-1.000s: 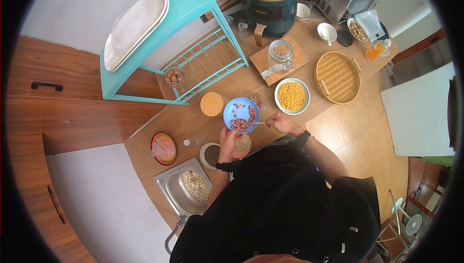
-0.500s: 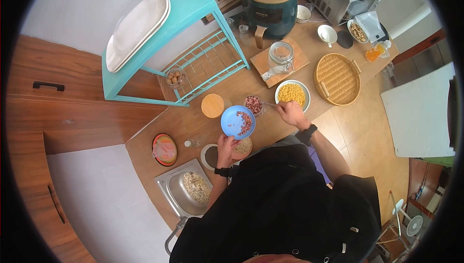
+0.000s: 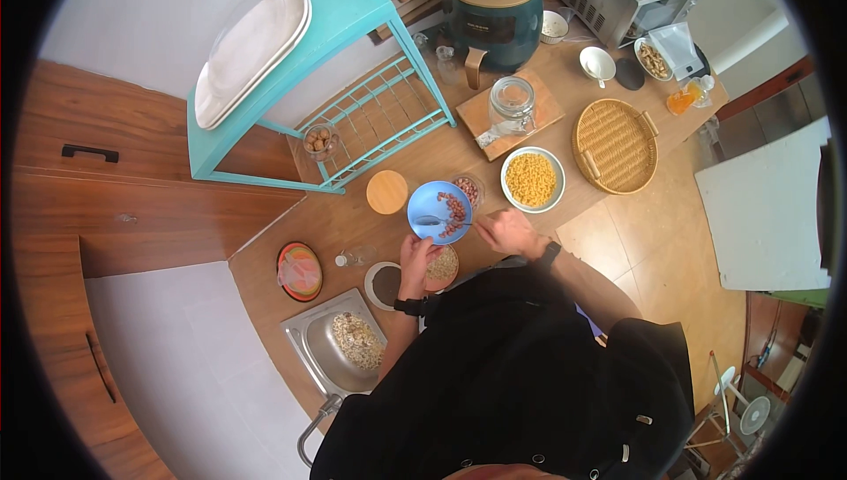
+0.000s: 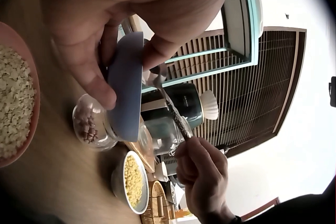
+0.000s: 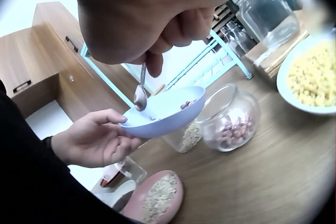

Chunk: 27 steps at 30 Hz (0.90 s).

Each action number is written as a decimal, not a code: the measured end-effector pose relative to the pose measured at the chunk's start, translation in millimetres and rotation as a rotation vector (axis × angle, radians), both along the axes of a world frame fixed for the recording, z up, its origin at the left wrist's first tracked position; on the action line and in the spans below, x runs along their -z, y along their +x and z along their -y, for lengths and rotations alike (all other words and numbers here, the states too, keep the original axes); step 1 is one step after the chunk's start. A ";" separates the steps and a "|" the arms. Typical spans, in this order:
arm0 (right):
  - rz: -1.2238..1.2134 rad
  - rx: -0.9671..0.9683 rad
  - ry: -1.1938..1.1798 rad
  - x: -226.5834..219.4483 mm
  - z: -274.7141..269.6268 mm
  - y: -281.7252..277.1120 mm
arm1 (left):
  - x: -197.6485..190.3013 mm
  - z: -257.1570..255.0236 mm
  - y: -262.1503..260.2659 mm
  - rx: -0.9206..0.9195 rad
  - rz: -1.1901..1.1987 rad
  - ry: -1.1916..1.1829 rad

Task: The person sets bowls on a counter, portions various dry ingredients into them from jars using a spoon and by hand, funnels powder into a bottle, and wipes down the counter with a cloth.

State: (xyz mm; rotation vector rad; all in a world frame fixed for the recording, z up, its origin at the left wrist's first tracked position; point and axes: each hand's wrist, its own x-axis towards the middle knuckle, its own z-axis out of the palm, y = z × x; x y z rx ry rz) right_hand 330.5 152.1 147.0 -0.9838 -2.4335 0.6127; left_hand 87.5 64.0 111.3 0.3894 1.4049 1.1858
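Note:
My left hand [image 3: 416, 266] grips the rim of a blue bowl [image 3: 423, 202], thumb inside and fingers beneath it. Reddish peanuts [image 3: 453, 212] lie along the bowl's right side. In my right hand [image 3: 512, 233] is a metal spoon [image 5: 140, 97], pinched by its handle, with its bowl-shaped end over the blue bowl. A round glass jar [image 5: 231, 116], partly filled with the same peanuts, stands on the counter just beyond the blue bowl. In the left wrist view the blue bowl [image 4: 126, 87] appears edge-on, raised above the counter.
A bowl of yellow pasta [image 3: 532, 178] stands right of the jar. Near my left forearm are a pink dish of oats [image 3: 442, 270] and the sink [image 3: 315, 345]. Farther back are a wooden lid [image 3: 386, 191], a clip-top jar [image 3: 512, 102] on a board and a wicker tray [image 3: 615, 145].
The spoon went from the blue bowl to the glass jar and is now back over the bowl. Fewer peanuts lie in the bowl than a second ago.

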 end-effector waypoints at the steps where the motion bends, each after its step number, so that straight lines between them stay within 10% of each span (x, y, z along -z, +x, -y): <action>1: -0.027 0.025 -0.027 4.8 3.2 -2.5 | 1.0 0.0 -0.1 -0.001 -0.003 0.002; 8: 0.085 0.289 -0.193 0.7 17.3 5.5 | 2.0 5.6 -1.2 0.020 -0.005 -0.013; 27: 0.176 -0.065 0.187 -0.2 -61.3 17.8 | -16.2 14.8 -5.6 0.002 -0.016 -0.009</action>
